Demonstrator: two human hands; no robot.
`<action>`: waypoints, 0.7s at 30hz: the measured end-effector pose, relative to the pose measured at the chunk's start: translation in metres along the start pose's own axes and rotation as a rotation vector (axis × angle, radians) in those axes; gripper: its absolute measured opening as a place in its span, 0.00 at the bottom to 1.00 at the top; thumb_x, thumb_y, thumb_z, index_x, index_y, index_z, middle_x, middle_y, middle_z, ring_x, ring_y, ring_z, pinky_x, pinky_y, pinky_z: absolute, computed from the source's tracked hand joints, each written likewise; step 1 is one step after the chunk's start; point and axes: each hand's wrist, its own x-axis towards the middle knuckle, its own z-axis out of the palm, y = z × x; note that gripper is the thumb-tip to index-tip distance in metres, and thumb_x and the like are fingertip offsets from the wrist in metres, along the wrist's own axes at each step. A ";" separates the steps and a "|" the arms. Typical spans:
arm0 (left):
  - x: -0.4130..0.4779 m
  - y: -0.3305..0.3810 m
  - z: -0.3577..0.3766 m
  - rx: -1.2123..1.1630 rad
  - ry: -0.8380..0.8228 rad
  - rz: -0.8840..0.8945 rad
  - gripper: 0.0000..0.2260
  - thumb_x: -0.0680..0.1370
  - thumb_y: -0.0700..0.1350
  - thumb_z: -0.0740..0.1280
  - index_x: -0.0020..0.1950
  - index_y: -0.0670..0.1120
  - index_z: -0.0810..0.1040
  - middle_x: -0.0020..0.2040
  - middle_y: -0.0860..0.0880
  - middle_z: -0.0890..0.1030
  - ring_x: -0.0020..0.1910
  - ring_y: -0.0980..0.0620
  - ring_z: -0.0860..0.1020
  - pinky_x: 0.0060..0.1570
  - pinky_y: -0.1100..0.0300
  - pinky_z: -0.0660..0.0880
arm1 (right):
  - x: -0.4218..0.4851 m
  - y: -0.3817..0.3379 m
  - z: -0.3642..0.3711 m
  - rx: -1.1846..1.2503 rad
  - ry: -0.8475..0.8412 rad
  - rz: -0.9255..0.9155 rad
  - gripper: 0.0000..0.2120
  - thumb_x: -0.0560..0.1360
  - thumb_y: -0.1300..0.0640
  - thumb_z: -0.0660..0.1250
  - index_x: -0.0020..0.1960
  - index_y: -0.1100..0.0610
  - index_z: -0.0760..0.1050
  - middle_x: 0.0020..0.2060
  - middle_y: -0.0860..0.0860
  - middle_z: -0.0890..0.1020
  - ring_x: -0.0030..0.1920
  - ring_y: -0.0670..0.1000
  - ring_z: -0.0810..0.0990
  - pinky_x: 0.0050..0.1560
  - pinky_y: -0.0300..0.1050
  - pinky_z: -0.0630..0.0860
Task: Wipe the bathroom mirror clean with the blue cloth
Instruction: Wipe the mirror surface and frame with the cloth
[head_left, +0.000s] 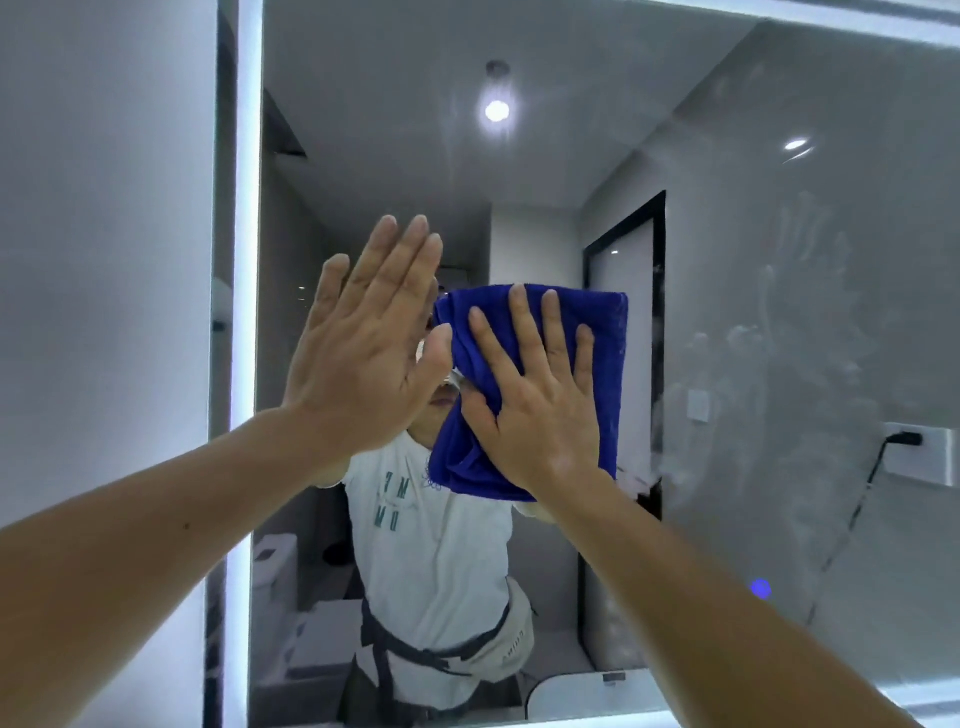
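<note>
Currently our flat right hand (540, 410) presses the folded, plush blue cloth (602, 338) against the smeared mirror (779, 312); our left hand (363, 353) is spread open.

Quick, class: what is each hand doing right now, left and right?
Left hand: open, flat, holding nothing.
Right hand: open, pressing the blue cloth on the mirror.

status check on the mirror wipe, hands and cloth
Right hand flat, pressing blue cloth on mirror. Left hand open, bare, on glass. Smears remain at right. Nothing in the way.
</note>
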 end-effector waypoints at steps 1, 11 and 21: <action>-0.005 0.003 0.000 -0.012 -0.010 -0.006 0.29 0.82 0.55 0.45 0.80 0.44 0.50 0.81 0.47 0.50 0.80 0.51 0.45 0.76 0.43 0.50 | -0.010 -0.002 0.001 0.002 -0.006 0.001 0.30 0.81 0.37 0.44 0.80 0.47 0.50 0.80 0.54 0.51 0.79 0.58 0.45 0.76 0.63 0.45; -0.050 0.039 -0.003 -0.102 -0.096 -0.043 0.29 0.80 0.53 0.47 0.80 0.45 0.45 0.81 0.47 0.48 0.80 0.50 0.44 0.77 0.45 0.46 | -0.120 -0.017 0.015 0.048 -0.064 -0.048 0.33 0.79 0.43 0.55 0.80 0.50 0.49 0.80 0.55 0.49 0.79 0.58 0.45 0.77 0.60 0.43; -0.092 0.065 0.015 -0.155 -0.165 -0.066 0.29 0.81 0.53 0.48 0.80 0.44 0.48 0.81 0.47 0.49 0.80 0.49 0.45 0.77 0.43 0.46 | -0.232 -0.023 0.031 0.038 -0.126 -0.137 0.35 0.78 0.43 0.57 0.80 0.50 0.48 0.80 0.54 0.46 0.79 0.58 0.45 0.77 0.60 0.40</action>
